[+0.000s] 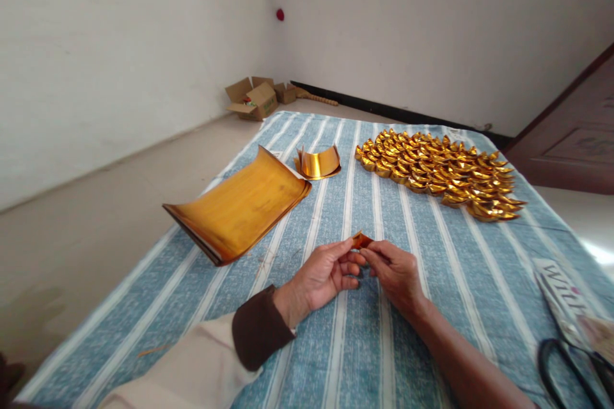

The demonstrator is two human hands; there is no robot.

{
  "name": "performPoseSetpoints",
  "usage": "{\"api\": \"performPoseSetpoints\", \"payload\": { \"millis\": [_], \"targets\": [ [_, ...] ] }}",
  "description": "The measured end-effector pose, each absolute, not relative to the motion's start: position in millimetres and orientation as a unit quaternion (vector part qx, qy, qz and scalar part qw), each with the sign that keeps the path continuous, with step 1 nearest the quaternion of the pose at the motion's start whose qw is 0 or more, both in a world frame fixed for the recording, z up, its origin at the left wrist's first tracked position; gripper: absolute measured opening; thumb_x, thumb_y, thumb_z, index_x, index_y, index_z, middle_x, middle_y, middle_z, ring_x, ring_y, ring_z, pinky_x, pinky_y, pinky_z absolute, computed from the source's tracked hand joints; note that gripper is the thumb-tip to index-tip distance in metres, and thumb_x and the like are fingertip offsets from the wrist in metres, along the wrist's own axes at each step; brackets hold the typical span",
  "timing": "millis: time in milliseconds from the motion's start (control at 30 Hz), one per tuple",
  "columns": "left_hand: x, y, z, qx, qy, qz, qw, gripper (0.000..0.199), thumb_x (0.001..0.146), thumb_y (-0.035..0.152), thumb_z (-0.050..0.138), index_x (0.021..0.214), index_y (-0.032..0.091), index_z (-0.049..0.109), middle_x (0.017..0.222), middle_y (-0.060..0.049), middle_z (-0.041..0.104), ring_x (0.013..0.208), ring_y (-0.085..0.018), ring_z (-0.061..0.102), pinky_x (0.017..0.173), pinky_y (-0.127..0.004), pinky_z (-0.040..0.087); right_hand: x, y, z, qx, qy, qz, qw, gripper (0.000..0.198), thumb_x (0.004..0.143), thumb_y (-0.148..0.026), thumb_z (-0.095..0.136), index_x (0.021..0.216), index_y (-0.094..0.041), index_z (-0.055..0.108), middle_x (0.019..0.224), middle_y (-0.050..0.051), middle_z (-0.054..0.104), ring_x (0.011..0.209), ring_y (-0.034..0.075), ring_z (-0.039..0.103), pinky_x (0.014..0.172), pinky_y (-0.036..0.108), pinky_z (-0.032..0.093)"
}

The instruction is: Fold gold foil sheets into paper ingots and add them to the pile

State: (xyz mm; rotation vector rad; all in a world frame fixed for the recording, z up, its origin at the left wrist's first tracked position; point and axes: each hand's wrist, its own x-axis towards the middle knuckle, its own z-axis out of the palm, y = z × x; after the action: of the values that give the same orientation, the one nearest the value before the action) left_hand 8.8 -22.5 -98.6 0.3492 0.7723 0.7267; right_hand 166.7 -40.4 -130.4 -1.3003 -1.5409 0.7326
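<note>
Pinching a small folded gold piece [362, 241], you are holding it just above the striped cloth [460, 294]. Your left hand [316, 278] is gripping its left end with thumb and fingertips, the other fingers curling loosely; your right hand [396, 271] is gripping its right end. Beyond, a small curled gold stack [319, 163] is resting. Large gold sheets [244, 204] are lying to your left, gold boat-shaped pieces [432, 169] are crowding the far right, and scissors [570, 334] are lying at your near right.

I see two hands [327, 275], one little gold piece [363, 241], two gold stacks [242, 204], two boxes [261, 99], one scissors [543, 359], and dozens of gold boats [426, 166].
</note>
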Motion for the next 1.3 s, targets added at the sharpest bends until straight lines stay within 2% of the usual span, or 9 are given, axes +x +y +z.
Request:
{"api": "performPoseSetpoints", "payload": {
  "millis": [200,667,833,1067,1300],
  "targets": [
    [9,-23,-97,0.156,0.378,0.347,0.844,0.023,0.097,0.023,0.049,0.088,0.009,0.065,0.071,-0.005,0.068,0.050,-0.009,0.061,0.046,-0.019,0.052,171,-41,-131,-0.513,-0.657,0.290,0.471,0.014,0.088,-0.027,0.053,0.082,-0.020,0.064,0.067,-0.001,0.063,0.052,0.011,0.058,0.051,0.022,0.046],
    [12,-25,-101,0.196,0.384,0.362,0.826,0.025,0.097,0.026,0.050,0.087,0.008,0.065,0.073,-0.006,0.068,0.050,-0.009,0.061,0.047,-0.021,0.054,169,-41,-131,-0.524,-0.654,0.285,0.465,0.017,0.088,-0.027,0.051,0.080,-0.021,0.064,0.067,-0.001,0.064,0.051,0.011,0.059,0.050,0.021,0.046],
    [14,-27,-108,0.239,0.381,0.374,0.811,0.024,0.092,0.031,0.059,0.091,0.008,0.067,0.076,-0.006,0.068,0.052,-0.009,0.061,0.051,-0.021,0.055,168,-42,-131,-0.531,-0.649,0.290,0.462,0.017,0.088,-0.029,0.050,0.082,-0.021,0.064,0.068,-0.001,0.066,0.052,0.011,0.060,0.049,0.021,0.046],
    [14,-30,-106,0.302,0.382,0.378,0.788,0.028,0.082,0.036,0.070,0.082,0.009,0.070,0.075,-0.006,0.068,0.053,-0.008,0.060,0.053,-0.021,0.052,168,-42,-132,-0.538,-0.650,0.279,0.459,0.018,0.089,-0.029,0.049,0.081,-0.021,0.064,0.066,-0.001,0.065,0.050,0.011,0.059,0.049,0.020,0.046],
    [16,-31,-107,0.340,0.388,0.376,0.769,0.028,0.079,0.037,0.071,0.077,0.009,0.070,0.070,-0.005,0.066,0.051,-0.008,0.059,0.053,-0.020,0.050,168,-43,-133,-0.536,-0.655,0.264,0.462,0.019,0.089,-0.028,0.050,0.078,-0.021,0.063,0.064,-0.002,0.064,0.049,0.010,0.058,0.049,0.020,0.045]
  ]
}}
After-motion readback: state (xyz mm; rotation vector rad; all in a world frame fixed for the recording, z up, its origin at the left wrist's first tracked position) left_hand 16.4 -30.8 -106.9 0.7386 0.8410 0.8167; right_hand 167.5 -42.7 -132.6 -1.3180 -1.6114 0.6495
